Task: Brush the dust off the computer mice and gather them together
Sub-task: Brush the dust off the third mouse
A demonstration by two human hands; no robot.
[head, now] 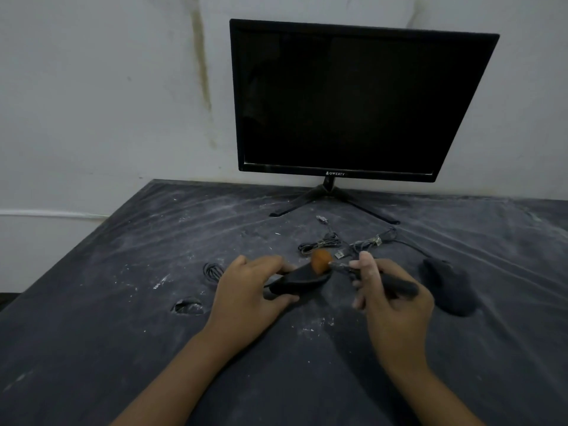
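Note:
My left hand [246,290] grips a black computer mouse [299,281], tilted on its side just above the dusty dark table [123,302]. My right hand [390,296] holds a black-handled brush [399,285]; its round orange-brown bristle head [321,260] touches the top of that mouse. A second black mouse [447,287] lies on the table to the right of my right hand. Bundled cables with USB plugs [338,244] lie just behind the hands.
A black monitor [353,99] on a thin-legged stand rises at the back of the table against a stained white wall. A small coiled black cable [212,270] lies left of my left hand. A hole or dent [188,306] marks the tabletop further left.

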